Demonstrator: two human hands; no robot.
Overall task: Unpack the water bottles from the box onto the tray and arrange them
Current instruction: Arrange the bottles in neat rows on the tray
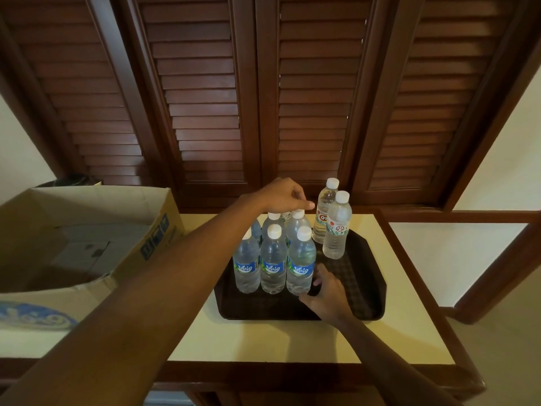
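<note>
On the dark brown tray (363, 288), a cluster of clear water bottles stands upright, white caps up. Front row of three, each with a blue label: left bottle (246, 263), middle bottle (273, 260), right bottle (301, 262), sides touching or nearly so. Behind them more capped bottles are packed close; two caps show plainly, others are hidden by the forearm, so no firm count. Off to the right rear, slightly apart from the cluster, two differently labelled bottles: a nearer one with a green-and-white label (337, 227) and, just behind it, one with a red-and-white label (324, 213), standing at the tray's far edge. Right hand (325, 288) is low on the tray beside the front-right bottle, fingers curved around its base, thumb side toward the camera; it appears to be grasping that bottle near the bottom. Left hand (285, 194) reaches across above the back row, fingers bunched downward over the caps, index tip out toward the red-labelled bottle; whether it pinches a cap cannot be told. Tray sits on a cream-topped counter (263, 341) with dark wood trim. At left on the same surface, an open cardboard box (140, 230), flaps up, interior mostly in shadow. Beyond, dark louvred wooden shutters (205, 98) fill the wall.
</note>
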